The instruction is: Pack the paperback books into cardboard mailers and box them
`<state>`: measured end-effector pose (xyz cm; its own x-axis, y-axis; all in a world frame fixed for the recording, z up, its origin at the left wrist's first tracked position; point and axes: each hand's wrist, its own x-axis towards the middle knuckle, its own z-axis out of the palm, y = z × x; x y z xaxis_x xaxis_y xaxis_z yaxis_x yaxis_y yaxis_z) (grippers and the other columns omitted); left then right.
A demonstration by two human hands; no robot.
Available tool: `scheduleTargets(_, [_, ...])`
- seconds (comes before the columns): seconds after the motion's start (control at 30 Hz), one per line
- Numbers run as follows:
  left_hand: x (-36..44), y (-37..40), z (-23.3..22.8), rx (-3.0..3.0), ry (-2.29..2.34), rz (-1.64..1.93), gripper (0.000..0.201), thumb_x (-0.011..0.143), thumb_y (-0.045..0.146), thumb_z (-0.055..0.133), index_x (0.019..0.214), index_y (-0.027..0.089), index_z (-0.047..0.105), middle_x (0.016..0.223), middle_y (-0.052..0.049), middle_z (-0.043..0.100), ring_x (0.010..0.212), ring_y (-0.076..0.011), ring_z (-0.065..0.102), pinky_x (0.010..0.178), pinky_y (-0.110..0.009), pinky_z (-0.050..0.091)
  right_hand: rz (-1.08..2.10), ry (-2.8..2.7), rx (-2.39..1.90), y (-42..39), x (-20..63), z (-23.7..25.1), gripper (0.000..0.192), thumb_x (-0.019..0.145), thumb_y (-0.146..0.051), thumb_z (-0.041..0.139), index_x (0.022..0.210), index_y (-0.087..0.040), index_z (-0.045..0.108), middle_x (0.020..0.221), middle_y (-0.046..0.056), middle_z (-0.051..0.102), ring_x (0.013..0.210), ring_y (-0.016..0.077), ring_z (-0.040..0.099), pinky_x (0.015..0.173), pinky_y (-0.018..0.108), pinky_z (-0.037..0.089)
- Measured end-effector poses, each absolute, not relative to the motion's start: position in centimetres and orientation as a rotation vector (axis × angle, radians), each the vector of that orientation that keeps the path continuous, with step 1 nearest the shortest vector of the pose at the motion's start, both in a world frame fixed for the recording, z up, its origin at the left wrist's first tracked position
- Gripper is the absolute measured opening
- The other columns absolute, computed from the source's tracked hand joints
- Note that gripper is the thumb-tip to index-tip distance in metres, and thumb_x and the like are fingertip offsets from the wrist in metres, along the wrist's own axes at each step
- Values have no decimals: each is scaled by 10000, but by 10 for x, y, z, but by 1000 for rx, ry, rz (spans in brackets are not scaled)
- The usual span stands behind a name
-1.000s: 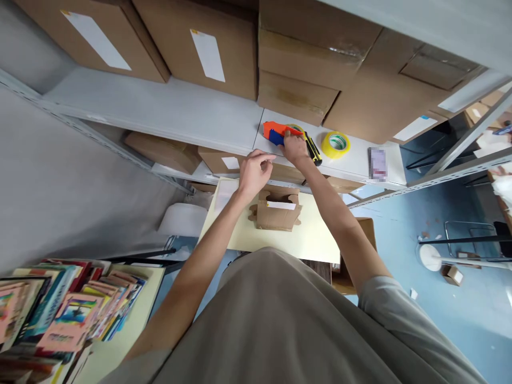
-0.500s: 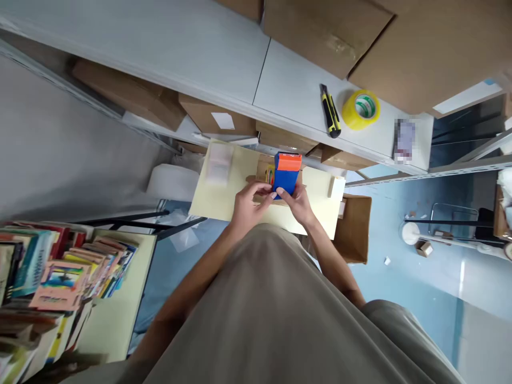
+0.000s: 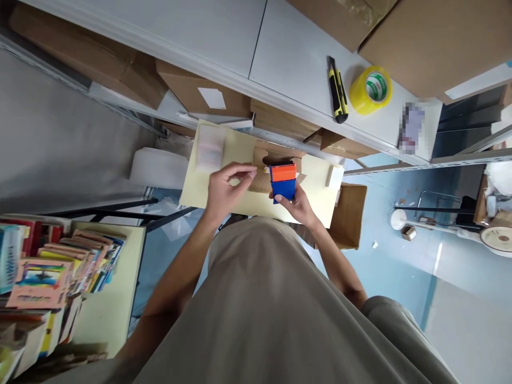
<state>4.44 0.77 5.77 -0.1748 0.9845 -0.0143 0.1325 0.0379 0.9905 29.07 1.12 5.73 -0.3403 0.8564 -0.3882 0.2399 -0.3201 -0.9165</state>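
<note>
My right hand (image 3: 300, 205) grips a blue and orange tape dispenser (image 3: 284, 184) from below, its dark toothed edge facing away from me. To the left of it, my left hand (image 3: 228, 189) is apart from the dispenser, thumb and forefinger pinched together. Whatever may be between those fingertips is too small to make out. Beneath and behind the dispenser, a small cardboard box (image 3: 262, 184) with raised flaps lies on the pale yellow table (image 3: 236, 152).
On the grey shelf (image 3: 296, 69) ahead lie a box cutter (image 3: 338, 90), a yellow tape roll (image 3: 361, 93) and a pixelated item. A larger open carton (image 3: 354, 216) stands right of the table. Books (image 3: 44, 272) are piled at left; a white fan (image 3: 500, 234) lies at right.
My left hand has come off the dispenser and moved left, its fingertips pinched. My right hand still holds the dispenser, now slightly lower. The whole view has shifted a little.
</note>
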Motion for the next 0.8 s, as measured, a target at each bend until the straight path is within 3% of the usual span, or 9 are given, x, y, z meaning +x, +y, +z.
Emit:
scheduleTargets(0.13, [30,21,57,1068,1316,1164,424,974,601,908,1204,246,882,1137,-108,869,1082,-292,832,971,-436,711,1672,-1657,-1511,7,303,73,734,924,-850,831,1301,-261,607,1230,120,815,1086,306,784,976,491,675])
scheduleTargets(0.23, [31,26,54,1036,1188,1046,540,941,670,930,1259,237,881,1184,-125,859,1108,-309,821,917,-417,705,1640,-1834,-1526,9,308,85,660,952,-778,818,1303,-255,620,1200,115,805,1034,313,761,932,492,649])
scheduleTargets(0.53, [38,28,22,946,1125,1010,390,942,582,931,982,200,862,974,-94,829,891,-240,773,763,-347,645,1620,-2200,-1624,33,310,117,615,955,-751,807,1303,-258,687,1038,73,795,869,301,721,789,456,602])
scheduleTargets(0.7, [51,17,-10,814,1186,1087,317,932,506,915,901,206,820,890,-63,810,812,-201,736,735,-321,605,1708,-2231,-1736,56,298,123,681,989,-909,687,1088,-236,708,922,59,779,808,259,719,713,389,547])
scheduleTargets(0.8, [62,8,-28,709,1279,1097,315,934,508,903,866,219,798,779,-31,751,696,-169,659,641,-300,525,1861,-2254,-1808,83,291,133,690,950,-929,741,956,-240,710,865,55,784,756,233,720,658,359,541])
